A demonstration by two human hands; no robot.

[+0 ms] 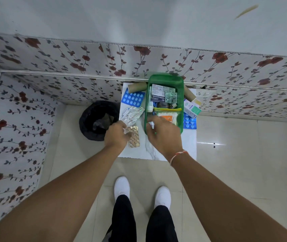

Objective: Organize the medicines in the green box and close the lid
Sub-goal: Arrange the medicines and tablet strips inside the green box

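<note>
the left hand (pixel 116 135) pinches a clear wrapper over the orange blister strip (pixel 134 137) near the bench (pixel 188 145) front-left edge. the right hand (pixel 163 135) grips a small white item at the open green box (pixel 181 123) near rim; the box sits mid-bench, reaching the back edge.

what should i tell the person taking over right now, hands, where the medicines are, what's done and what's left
Left hand: on the gold blister strip at the table's near left, apparently pinching it.
Right hand: at the near end of the green box, fingers closed on a small white item; what it is cannot be told.
Done: cartons, blister packs and a cotton swab pack lie in the box.
Left: blue blister pack, silver strips and cardboard tube left of the box; teal carton and another blue pack to its right. Box open; no lid identifiable.
</note>
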